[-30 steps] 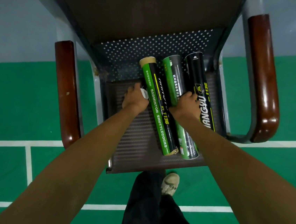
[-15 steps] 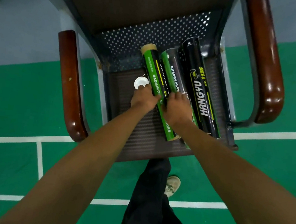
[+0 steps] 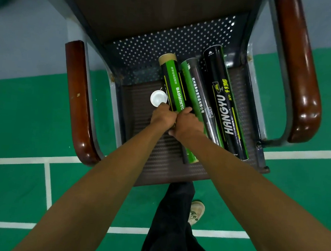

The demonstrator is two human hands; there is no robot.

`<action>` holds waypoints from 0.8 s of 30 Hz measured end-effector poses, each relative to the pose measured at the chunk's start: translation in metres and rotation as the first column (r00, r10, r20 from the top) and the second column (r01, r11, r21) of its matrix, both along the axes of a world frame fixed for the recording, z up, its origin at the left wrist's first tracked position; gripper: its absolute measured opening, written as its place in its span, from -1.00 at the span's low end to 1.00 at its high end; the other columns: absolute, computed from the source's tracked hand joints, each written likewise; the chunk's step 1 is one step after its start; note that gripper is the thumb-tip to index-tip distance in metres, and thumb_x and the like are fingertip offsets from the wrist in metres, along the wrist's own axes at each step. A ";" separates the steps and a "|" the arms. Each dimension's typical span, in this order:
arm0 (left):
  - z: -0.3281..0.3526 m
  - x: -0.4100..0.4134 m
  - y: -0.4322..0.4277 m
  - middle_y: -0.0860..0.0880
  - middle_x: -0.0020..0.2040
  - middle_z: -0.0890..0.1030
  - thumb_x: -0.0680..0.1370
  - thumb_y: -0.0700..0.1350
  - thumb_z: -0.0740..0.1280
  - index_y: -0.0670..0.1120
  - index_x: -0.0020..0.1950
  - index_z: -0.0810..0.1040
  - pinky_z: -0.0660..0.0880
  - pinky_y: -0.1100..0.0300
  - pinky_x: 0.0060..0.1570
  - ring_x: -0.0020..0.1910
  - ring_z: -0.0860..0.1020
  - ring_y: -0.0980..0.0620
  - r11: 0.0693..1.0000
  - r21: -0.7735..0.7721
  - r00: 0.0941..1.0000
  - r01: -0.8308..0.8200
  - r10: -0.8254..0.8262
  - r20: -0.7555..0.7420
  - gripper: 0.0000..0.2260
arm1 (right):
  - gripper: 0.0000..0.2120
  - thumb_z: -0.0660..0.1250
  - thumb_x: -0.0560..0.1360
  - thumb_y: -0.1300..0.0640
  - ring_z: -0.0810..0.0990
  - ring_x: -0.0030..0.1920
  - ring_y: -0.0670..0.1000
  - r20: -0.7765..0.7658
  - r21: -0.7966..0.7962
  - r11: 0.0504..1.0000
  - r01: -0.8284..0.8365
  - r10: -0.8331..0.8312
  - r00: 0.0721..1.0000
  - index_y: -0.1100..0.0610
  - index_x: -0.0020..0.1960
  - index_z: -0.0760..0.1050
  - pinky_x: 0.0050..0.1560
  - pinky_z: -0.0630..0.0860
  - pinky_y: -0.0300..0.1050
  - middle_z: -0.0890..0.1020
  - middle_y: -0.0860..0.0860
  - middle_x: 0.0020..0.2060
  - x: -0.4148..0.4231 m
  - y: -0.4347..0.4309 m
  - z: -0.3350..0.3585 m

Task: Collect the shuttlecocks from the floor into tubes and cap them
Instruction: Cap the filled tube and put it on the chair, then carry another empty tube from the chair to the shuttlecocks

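Our L hand (image 3: 162, 116) & R hand (image 3: 186, 122) both curl fingers round the left tube (image 3: 172, 81), lying on the chair (image 3: 137, 134) w/ cap (image 3: 159, 98) beside. Lift level, don't nudge other tubes (image 3: 224, 103); take cap along.

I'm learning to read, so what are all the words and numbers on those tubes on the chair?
"BADMINTO" on the left green tube; the rest is covered.
"HANGYU" in white on the black tube.
"1136" in green beside it, same tube; small letters before it are blurred.
Middle green tube: a line of white Chinese characters and a small label, too small to read.
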State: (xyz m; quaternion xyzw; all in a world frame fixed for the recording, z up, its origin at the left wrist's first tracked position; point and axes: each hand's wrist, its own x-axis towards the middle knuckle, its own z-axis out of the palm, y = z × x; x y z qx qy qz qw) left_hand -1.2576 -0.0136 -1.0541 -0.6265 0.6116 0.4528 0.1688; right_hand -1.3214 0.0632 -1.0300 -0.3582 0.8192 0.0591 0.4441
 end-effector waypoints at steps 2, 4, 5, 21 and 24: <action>-0.003 0.002 -0.004 -0.17 0.10 0.67 0.58 0.04 0.41 -0.22 0.17 0.59 0.50 0.13 0.01 0.14 0.64 -0.19 1.000 0.008 1.000 -0.003 0.003 -0.020 -0.65 | 0.07 0.49 0.50 0.04 0.45 0.42 0.20 0.072 0.045 0.997 0.063 -0.066 0.995 0.32 0.60 -0.25 0.26 0.49 0.11 0.42 0.23 0.44 0.003 0.001 -0.006; -0.003 0.004 -0.009 -0.12 -0.08 0.66 0.59 0.12 0.39 -0.19 0.04 0.58 0.52 0.11 0.00 0.05 0.67 -0.18 1.000 0.019 0.999 0.014 -0.013 -0.036 -0.65 | 0.04 0.45 0.52 0.10 0.45 0.41 0.21 0.078 0.047 0.995 0.084 -0.088 0.993 0.29 0.60 -0.30 0.23 0.50 0.10 0.40 0.24 0.45 0.003 0.005 -0.008; -0.002 0.005 -0.011 -0.09 -0.12 0.65 0.59 0.17 0.39 -0.16 0.02 0.57 0.51 0.12 -0.04 0.03 0.66 -0.17 1.000 0.023 0.999 0.005 -0.004 -0.045 -0.63 | 0.04 0.44 0.51 0.11 0.47 0.39 0.21 0.085 0.032 0.995 0.092 -0.094 0.992 0.29 0.61 -0.30 0.20 0.51 0.09 0.41 0.25 0.44 0.003 0.007 -0.008; 0.053 0.028 -0.058 -0.03 0.24 0.60 0.33 0.18 0.58 -0.03 0.33 0.45 0.54 0.01 0.20 0.19 0.59 -0.10 0.985 -0.148 0.991 -0.090 0.075 -0.107 -0.33 | -0.60 0.07 0.68 -0.17 0.64 -0.03 0.25 0.240 -0.334 0.904 0.265 -0.190 0.952 0.14 0.23 0.41 0.06 0.60 0.17 0.66 0.19 -0.05 -0.019 -0.012 0.027; 0.056 0.048 -0.057 0.04 0.15 0.58 0.33 0.08 0.61 -0.01 0.30 0.42 0.51 0.10 0.14 0.12 0.57 -0.02 0.990 -0.088 0.985 -0.106 0.092 -0.147 -0.36 | -0.70 0.16 0.66 -0.07 0.65 -0.16 0.21 0.236 -0.335 0.921 0.200 -0.124 0.964 0.15 0.21 0.37 -0.08 0.64 0.21 0.63 0.13 -0.15 -0.013 -0.030 0.029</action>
